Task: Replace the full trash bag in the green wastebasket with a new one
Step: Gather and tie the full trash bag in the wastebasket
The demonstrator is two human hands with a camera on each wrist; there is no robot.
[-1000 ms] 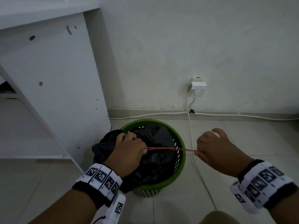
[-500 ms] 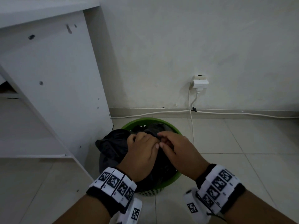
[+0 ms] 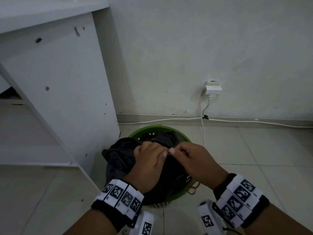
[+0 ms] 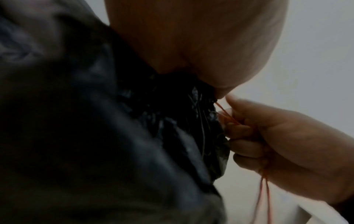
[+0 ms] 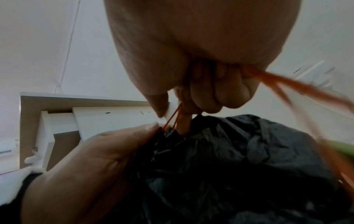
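Note:
A green wastebasket [image 3: 179, 134] stands on the tiled floor beside the wall, with a full black trash bag [image 3: 118, 155] bulging over its left rim. My left hand [image 3: 149, 160] grips the gathered neck of the black trash bag [image 4: 172, 121]. My right hand [image 3: 191, 158] pinches a red drawstring [image 5: 175, 115] right next to the bag's neck [image 5: 191, 128]. The red drawstring [image 4: 228, 115] runs through the curled fingers of my right hand [image 4: 272, 144] and hangs loose below it. A loop of the string [image 3: 193, 188] lies over the basket's front right rim.
A white cabinet [image 3: 55, 92] stands close to the left of the basket. A wall socket with a plug [image 3: 212, 89] sits on the wall behind, and white cables [image 3: 202, 129] run down it and along the skirting. Pale floor tiles [image 3: 271, 158] stretch to the right.
One second ago my right hand held the drawstring stretched out to the right. It has come back beside the left hand at the bag's neck, and the string now hangs slack.

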